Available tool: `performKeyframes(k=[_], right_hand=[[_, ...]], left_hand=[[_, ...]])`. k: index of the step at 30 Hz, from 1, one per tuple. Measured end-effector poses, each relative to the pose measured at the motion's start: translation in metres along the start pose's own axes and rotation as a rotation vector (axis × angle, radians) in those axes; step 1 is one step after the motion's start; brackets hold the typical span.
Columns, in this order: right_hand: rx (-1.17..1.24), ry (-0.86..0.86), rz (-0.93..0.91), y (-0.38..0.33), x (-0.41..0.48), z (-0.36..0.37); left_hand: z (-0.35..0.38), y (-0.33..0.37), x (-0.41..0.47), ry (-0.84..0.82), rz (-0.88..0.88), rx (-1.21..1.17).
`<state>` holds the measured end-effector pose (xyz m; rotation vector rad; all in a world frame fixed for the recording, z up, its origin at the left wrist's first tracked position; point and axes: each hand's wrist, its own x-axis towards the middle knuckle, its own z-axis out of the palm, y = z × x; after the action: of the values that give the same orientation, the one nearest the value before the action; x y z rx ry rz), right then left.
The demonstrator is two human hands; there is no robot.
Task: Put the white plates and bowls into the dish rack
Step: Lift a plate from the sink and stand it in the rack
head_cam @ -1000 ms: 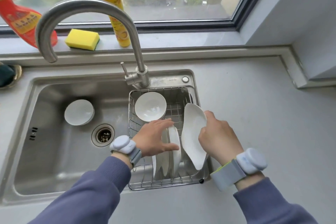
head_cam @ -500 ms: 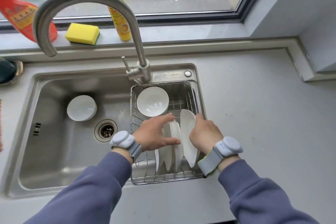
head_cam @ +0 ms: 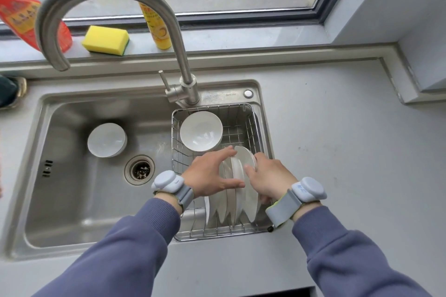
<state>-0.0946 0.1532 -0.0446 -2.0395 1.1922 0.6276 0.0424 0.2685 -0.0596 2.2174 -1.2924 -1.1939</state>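
A wire dish rack (head_cam: pixel 255 123) sits in the right end of the steel sink (head_cam: pixel 58 200). Several white plates (head_cam: pixel 229 202) stand on edge in its near half, and a stack of white bowls (head_cam: pixel 200 130) rests in its far half. My right hand (head_cam: pixel 268 177) grips the rightmost white plate (head_cam: pixel 248 159), which stands in the rack beside the others. My left hand (head_cam: pixel 210 173) lies over the tops of the standing plates, fingers spread against them. One more white bowl (head_cam: pixel 107 140) sits on the sink floor at the left.
The curved faucet (head_cam: pixel 115 7) arches over the sink behind the rack. A drain (head_cam: pixel 139 169) lies between the loose bowl and the rack. A yellow sponge (head_cam: pixel 105 40), a yellow bottle (head_cam: pixel 150 5) and a red bottle (head_cam: pixel 21 21) stand on the window ledge. Grey counter (head_cam: pixel 350 152) extends to the right.
My right hand has lowered the plate from a tilted hold above the rack's right side into the rack next to the standing plates. My left hand stayed on the other plates.
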Motion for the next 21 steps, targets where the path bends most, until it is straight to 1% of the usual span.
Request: performKeyframes(k=[2,8,12,17,19,21], right_hand=[[0.059,-0.06,0.012,0.001,-0.001,-0.002],[0.129,-0.096,0.004,0.006,-0.001,0.001],[0.173,-0.078,-0.009,0.01,-0.003,0.003],[0.165,-0.065,0.007,0.004,-0.012,-0.001],[0.105,-0.009,-0.01,0.002,-0.016,-0.006],[0.067,0.121,-0.058,-0.005,-0.016,-0.009]], left_hand=[[0.003,0.001,0.003,0.004,0.003,0.004],[0.006,0.0,0.008,0.008,0.008,0.03],[0.007,0.002,0.006,0.018,0.007,0.026],[0.013,-0.001,0.005,0.061,0.025,0.057],[0.014,0.0,0.006,0.073,0.051,0.052],[0.013,-0.002,0.004,0.124,0.078,0.001]])
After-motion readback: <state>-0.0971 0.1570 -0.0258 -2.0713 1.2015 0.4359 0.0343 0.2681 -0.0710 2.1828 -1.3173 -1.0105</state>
